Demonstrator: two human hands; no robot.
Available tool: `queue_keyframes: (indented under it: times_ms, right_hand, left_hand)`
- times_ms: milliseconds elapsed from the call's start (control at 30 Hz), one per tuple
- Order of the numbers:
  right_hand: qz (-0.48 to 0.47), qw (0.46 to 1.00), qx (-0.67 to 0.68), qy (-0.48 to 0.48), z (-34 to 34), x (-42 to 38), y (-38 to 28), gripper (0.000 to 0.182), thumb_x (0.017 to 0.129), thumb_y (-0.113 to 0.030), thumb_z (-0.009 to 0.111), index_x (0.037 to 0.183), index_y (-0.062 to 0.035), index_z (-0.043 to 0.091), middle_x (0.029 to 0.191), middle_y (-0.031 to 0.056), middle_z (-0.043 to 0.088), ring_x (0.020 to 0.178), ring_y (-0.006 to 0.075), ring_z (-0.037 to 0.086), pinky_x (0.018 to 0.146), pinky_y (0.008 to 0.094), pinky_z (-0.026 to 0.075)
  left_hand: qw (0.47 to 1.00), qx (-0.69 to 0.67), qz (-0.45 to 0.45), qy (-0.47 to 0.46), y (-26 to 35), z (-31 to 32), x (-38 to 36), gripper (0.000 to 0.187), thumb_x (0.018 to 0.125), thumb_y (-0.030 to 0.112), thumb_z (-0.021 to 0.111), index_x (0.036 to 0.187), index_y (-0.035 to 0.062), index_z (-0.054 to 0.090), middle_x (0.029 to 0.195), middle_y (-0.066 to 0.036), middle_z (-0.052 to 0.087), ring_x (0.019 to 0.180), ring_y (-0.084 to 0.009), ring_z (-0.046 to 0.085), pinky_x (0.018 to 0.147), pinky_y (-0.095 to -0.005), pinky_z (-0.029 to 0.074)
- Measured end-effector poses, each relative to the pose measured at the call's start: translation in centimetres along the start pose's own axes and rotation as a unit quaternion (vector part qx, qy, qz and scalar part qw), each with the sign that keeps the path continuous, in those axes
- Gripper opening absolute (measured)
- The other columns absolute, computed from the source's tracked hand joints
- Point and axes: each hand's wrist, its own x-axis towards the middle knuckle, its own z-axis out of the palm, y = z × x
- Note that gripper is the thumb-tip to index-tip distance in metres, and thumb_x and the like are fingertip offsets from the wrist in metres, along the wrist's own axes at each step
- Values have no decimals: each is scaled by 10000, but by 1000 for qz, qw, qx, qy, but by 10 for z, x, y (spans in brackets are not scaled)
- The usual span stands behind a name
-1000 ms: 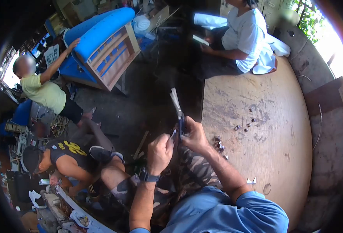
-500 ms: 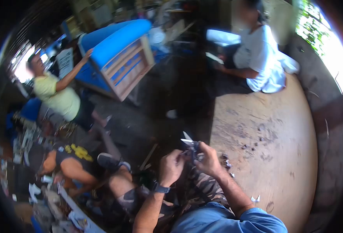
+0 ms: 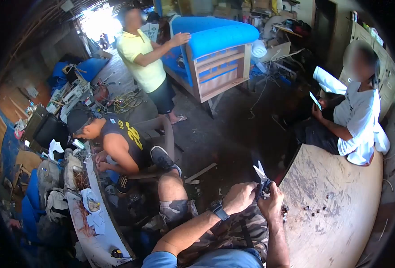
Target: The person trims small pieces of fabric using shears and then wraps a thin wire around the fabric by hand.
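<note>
Held above my lap, a pair of scissors [image 3: 262, 177] points up and away, its blades parted. My right hand [image 3: 271, 202] is wrapped around the dark handles. Close beside it, my left hand [image 3: 241, 198] is closed, its fingertips at the scissors; whatever those fingers pinch is too small to make out. A dark watch [image 3: 219, 210] circles my left wrist. Several small dark pieces [image 3: 313, 210] lie on the wooden board to the right of my hands.
The wooden board [image 3: 336, 187] extends on my right, with a person in white [image 3: 358, 111] seated on its far end. Someone in a dark top [image 3: 121, 138] bends over a long upholstered piece [image 3: 105, 241] at left. Beyond, a person in yellow [image 3: 139, 53] touches a blue sofa frame [image 3: 224, 42].
My view has swung left and up, so the surroundings sit further right and lower. Both hands stay together at the scissors, whose blades remain parted.
</note>
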Motion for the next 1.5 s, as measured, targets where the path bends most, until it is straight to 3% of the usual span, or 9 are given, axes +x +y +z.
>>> queue_keyframes:
  times_ms: [133, 267, 333, 400, 567, 700, 933, 1233, 1500]
  right_hand:
    - [16, 998, 53, -24, -3, 6, -9, 309, 700, 39, 729, 977, -9, 600, 839, 157, 658, 775, 328, 679, 744, 404, 559]
    - [55, 992, 107, -34, 0, 3, 6, 263, 775, 41, 758, 988, 1, 609, 864, 113, 692, 826, 189, 687, 784, 342, 558]
    - [96, 978, 185, -16, 0, 3, 7, 228, 789, 45, 737, 968, -38, 623, 886, 50, 691, 810, 134, 672, 764, 305, 561]
    - [186, 917, 354, 8, 3, 1, 14, 252, 784, 40, 742, 966, -52, 595, 878, 47, 681, 771, 116, 648, 712, 272, 542]
    - [158, 902, 401, 39, 5, 1, 23, 234, 830, 78, 680, 996, -39, 564, 908, 55, 681, 783, 110, 643, 714, 261, 538]
    - [161, 906, 389, 49, -1, 6, 15, 242, 823, 71, 678, 1004, -36, 558, 943, 74, 683, 812, 118, 648, 722, 272, 545]
    - [194, 879, 436, 25, -17, 5, 12, 282, 787, 68, 697, 1013, -29, 559, 910, 85, 685, 750, 138, 653, 699, 274, 552]
    - [178, 925, 336, 25, -6, 2, 10, 239, 814, 74, 705, 991, -33, 585, 899, 44, 684, 778, 108, 643, 713, 262, 533]
    - [163, 959, 232, 17, 6, 5, -10, 127, 891, 25, 713, 946, -25, 610, 849, 31, 679, 764, 84, 625, 715, 262, 533]
  left_hand:
    - [1000, 13, -12, -19, -4, -5, 1, 147, 913, 82, 611, 1005, -18, 665, 928, -265, 715, 872, -453, 703, 757, -521, 564]
    - [999, -7, 34, -1, -8, 3, -1, 140, 932, 103, 624, 1004, -11, 660, 918, -259, 714, 857, -450, 705, 737, -519, 565]
    - [1000, 1, 29, -8, -7, 4, -1, 131, 942, 107, 621, 997, -6, 656, 910, -257, 714, 850, -447, 707, 722, -512, 566]
    - [1000, -8, 15, -23, -4, 4, 1, 107, 958, 107, 621, 978, 4, 640, 885, -247, 709, 827, -446, 700, 682, -497, 560]
    - [990, -134, -3, 34, -8, 16, 3, 175, 958, 171, 690, 985, 11, 626, 766, -170, 708, 692, -313, 722, 603, -450, 518]
    - [990, -129, -45, 12, 7, 2, 6, 238, 978, 226, 702, 1061, 7, 665, 836, -151, 752, 742, -190, 736, 649, -364, 557]
    - [987, -132, -29, -84, -9, 7, 9, 308, 1025, 262, 672, 1201, 12, 710, 973, -188, 774, 871, -242, 774, 768, -331, 597]
    - [992, 71, 96, -31, -15, 11, 4, 299, 1035, 204, 595, 1259, 13, 646, 982, -213, 753, 858, -375, 747, 703, -443, 610]
    - [999, 46, -9, -12, -14, 19, 1, 209, 1041, 224, 580, 1124, 36, 617, 949, -187, 713, 859, -417, 716, 698, -459, 589]
